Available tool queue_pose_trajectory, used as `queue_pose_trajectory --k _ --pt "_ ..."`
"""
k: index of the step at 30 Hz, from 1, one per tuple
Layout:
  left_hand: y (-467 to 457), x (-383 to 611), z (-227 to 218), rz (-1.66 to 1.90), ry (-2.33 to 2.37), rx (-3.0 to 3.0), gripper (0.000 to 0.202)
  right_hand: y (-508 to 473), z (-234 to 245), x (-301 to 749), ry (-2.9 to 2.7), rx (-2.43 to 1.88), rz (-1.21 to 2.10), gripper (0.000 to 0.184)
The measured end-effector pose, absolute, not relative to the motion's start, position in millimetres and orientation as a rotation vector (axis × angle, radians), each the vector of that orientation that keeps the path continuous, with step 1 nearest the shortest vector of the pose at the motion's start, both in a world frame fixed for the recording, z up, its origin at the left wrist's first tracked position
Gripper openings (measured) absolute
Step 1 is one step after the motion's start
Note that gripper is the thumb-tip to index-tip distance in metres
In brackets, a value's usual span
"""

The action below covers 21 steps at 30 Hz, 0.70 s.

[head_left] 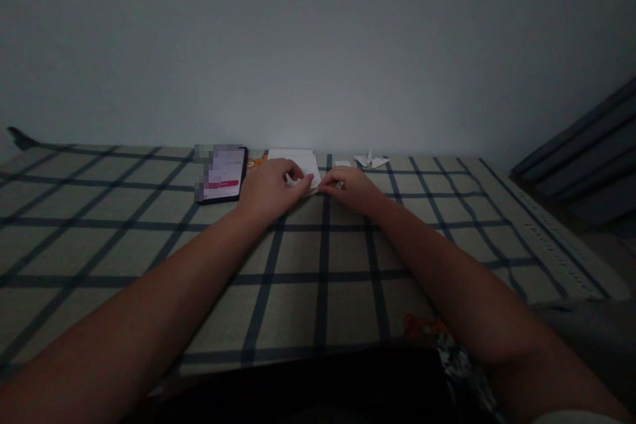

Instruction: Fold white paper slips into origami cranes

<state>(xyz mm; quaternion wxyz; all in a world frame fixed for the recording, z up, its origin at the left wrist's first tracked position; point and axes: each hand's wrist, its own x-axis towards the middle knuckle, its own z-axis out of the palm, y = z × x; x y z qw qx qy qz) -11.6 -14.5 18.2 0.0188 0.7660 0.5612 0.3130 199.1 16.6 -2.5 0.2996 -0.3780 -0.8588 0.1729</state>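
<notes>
Around you on the woven, checked cloth [294, 318], a flat, dark-edged phone [228, 172] lies beside your left hand [268, 184], white sheets [308, 160] just behind it, and a sharp-pointed paper bird [370, 161] beyond your right hand [356, 188]. Each grip pinches what seems a small folded paper [313, 191], between your hands, low over the cloth.

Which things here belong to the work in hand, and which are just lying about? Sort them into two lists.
In use:
- small pale piece, probably paper, at the fingertips
- left hand and right hand
- checked cloth, the surface beneath

Apparently just lying about:
- phone, screen lit
- white sheets behind the left hand
- folded paper bird
</notes>
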Motion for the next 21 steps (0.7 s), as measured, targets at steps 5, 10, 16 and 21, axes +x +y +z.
queue_pose_trajectory --k 5,10,16,21 --pt "-15 -12 20 0.994 1.744 2.406 0.038 15 -1 197 -2.086 -1.088 0.67 0.015" --pt "-10 -18 19 1.036 1.823 2.383 0.026 18 -2 199 -2.035 -1.112 0.674 0.024" --pt "-2 -23 15 1.058 1.716 2.525 0.021 15 -1 200 -2.056 -1.059 0.706 0.023" --pt "-2 -17 9 1.073 1.484 2.672 0.022 10 0 197 -2.21 -1.007 0.598 0.031"
